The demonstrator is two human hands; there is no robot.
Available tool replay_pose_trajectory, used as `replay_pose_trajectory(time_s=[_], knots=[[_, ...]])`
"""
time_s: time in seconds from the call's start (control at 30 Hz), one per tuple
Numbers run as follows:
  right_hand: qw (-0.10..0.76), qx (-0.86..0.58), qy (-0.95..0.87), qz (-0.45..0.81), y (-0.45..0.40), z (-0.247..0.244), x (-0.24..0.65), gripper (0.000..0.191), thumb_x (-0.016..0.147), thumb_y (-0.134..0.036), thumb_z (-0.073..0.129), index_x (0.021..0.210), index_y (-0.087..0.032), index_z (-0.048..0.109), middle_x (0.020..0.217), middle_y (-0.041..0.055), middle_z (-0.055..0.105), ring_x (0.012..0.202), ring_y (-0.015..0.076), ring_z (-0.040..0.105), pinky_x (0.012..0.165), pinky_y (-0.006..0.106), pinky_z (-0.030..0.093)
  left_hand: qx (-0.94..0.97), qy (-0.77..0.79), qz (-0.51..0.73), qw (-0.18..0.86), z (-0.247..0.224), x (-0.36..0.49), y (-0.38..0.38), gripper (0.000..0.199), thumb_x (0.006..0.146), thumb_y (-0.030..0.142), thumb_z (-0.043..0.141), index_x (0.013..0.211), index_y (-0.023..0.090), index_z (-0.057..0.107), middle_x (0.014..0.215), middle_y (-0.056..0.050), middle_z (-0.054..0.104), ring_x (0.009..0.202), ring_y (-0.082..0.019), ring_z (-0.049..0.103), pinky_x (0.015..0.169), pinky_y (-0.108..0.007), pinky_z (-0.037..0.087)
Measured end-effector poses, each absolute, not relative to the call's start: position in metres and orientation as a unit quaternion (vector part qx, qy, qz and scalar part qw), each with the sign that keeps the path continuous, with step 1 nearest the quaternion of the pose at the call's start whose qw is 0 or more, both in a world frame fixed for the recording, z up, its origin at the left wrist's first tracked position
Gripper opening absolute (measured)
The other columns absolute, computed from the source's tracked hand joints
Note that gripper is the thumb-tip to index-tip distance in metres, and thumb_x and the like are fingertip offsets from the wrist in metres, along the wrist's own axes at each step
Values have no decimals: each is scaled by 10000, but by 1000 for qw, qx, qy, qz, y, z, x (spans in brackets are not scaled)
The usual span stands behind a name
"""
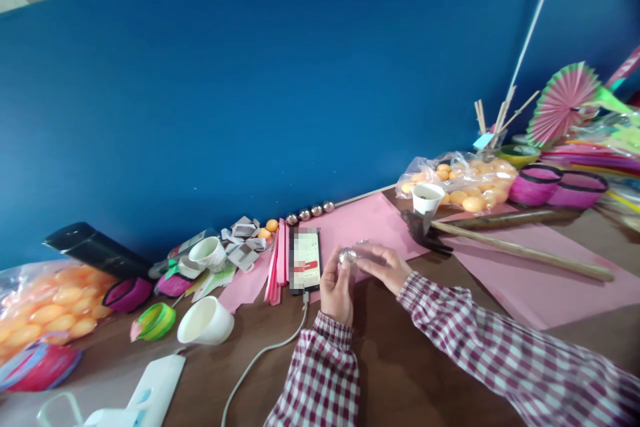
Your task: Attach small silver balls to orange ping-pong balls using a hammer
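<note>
A shiny silver ball [347,255] is held between the fingertips of my left hand [337,290], just right of the phone [306,260]. My right hand [387,267] reaches in from the right, its fingers bent together at the ball's right side. Something small and clear or shiny [363,242] shows just above those fingers, too blurred to make out. Pink paper [370,217] lies beneath and behind both hands. Several more silver balls [317,211] form a row along the blue wall, behind the phone.
White cups [206,321] and a power strip [159,383] are at the left, with bagged orange balls [65,303]. A cable [265,350] runs forward from the phone. At the right are a wooden-handled tool [525,251], another bag of orange balls [473,203] and a paper fan [565,103].
</note>
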State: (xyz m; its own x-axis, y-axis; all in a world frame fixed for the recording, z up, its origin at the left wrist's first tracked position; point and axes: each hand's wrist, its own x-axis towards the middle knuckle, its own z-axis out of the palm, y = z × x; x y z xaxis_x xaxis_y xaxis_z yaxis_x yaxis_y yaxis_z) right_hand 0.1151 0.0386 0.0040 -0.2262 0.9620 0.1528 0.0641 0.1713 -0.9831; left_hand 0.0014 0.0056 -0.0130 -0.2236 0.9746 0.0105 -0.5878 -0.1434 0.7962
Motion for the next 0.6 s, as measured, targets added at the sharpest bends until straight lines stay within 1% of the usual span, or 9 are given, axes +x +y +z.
replay_pose_trajectory(time_s=[0.33,0.6], knots=[[453,-402,-611,510,37,6,117,319,676,-300,601,979,-205,620,989,44,640,987,229,549,890,398,421,301,362,700,537,-15,1,5,381,702,228,592,1080,220,544,1054,-58,591,1010,-174,520,910,-323,362],[453,-407,-598,521,36,8,117,316,676,-293,603,974,-192,620,985,50,640,974,224,556,862,379,450,308,367,698,533,-16,2,5,403,697,244,596,1095,210,536,1055,-65,593,1022,-190,515,904,-331,372]])
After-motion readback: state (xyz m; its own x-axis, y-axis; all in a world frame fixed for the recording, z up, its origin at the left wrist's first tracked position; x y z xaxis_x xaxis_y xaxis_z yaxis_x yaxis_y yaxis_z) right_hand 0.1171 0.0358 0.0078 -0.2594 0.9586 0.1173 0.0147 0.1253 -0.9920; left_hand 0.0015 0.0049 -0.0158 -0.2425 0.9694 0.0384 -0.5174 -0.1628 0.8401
